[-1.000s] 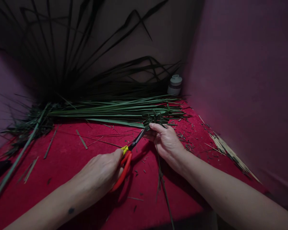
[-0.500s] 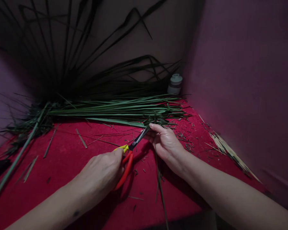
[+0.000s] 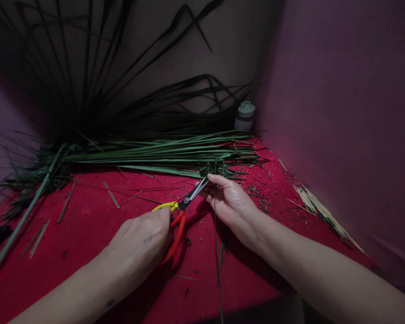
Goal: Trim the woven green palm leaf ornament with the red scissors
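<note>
Hands at work over a red-covered desk (image 3: 87, 252); 12 o'clock is its far side. The left hand (image 3: 143, 238) is closed around the yellow and red handles of a pair of scissors (image 3: 187, 199), whose dark blades, slightly parted, point between 1 and 2 o'clock. The right hand (image 3: 227, 198) holds a small woven leaf piece (image 3: 216, 170) in a narrow grip, thumb on its near edge. This piece lies at 11 o'clock from the right palm and between 1 and 2 o'clock from the left hand. The blade tips are right beside the right thumb; whether they touch the leaf, I cannot tell. A thin strip (image 3: 218, 256) trails from the right hand toward 6 o'clock. Just beyond the woven piece, a bundle of long green leaves (image 3: 148, 156) lies across the desk, spreading toward 10 o'clock. A white-lidded bottle (image 3: 245, 118) stands between 12 and 1 o'clock from the right hand; pale thin sticks (image 3: 319, 211) lie between 3 and 4 o'clock from it.
</note>
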The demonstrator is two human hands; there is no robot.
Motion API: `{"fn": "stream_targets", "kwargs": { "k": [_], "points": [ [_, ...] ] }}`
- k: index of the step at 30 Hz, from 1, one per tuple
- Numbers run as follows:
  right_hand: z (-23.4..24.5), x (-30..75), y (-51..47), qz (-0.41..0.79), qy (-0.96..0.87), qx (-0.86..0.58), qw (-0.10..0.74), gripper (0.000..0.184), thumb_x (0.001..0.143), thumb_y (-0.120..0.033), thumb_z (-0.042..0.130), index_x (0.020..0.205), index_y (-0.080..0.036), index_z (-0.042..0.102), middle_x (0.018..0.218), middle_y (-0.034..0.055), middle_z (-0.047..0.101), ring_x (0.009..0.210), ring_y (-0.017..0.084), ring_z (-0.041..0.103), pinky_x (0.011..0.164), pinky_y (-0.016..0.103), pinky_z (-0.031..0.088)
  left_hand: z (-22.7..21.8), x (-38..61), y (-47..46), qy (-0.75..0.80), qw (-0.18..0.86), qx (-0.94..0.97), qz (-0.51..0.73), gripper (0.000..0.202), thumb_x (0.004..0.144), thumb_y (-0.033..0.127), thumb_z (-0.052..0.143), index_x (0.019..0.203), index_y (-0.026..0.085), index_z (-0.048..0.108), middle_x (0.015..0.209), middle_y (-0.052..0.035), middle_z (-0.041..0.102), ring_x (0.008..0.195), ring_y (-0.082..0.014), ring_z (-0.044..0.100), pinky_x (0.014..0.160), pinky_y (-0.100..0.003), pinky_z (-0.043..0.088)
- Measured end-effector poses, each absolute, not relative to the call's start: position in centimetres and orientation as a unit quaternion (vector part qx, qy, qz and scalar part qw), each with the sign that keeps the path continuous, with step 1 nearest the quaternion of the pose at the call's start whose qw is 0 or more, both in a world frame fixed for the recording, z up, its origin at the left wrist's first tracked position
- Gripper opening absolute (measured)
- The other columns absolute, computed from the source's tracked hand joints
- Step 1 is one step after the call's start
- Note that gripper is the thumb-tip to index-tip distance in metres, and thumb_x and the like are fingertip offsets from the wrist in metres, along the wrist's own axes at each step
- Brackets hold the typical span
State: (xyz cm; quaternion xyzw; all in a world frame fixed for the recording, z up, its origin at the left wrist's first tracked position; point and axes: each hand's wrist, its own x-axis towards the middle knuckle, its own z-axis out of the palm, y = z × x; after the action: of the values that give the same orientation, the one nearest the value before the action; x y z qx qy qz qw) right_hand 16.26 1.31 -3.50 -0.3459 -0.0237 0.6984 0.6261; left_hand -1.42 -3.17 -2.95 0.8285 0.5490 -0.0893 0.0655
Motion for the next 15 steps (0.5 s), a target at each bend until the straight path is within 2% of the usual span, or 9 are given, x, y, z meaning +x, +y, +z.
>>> {"fn": "stream_targets", "kwargs": {
  "k": [15],
  "points": [
    [-3.95,16.4,1.37,0.721,-0.043,-0.332,0.607,0.022,0.075,0.0,0.054,0.057,-0.012,0.06,0.053,0.0004,0.062,0.051,0.01,0.058,0.064,0.025,0.05,-3.17,-1.44,-3.17,0.54,0.007,0.835,-0.103,0.019,0.087,0.018,0.033,0.092,0.016,0.05,0.079,-0.0107,0.065,0.069,-0.0272,0.064,0.054,-0.034,0.042]
  ]
}}
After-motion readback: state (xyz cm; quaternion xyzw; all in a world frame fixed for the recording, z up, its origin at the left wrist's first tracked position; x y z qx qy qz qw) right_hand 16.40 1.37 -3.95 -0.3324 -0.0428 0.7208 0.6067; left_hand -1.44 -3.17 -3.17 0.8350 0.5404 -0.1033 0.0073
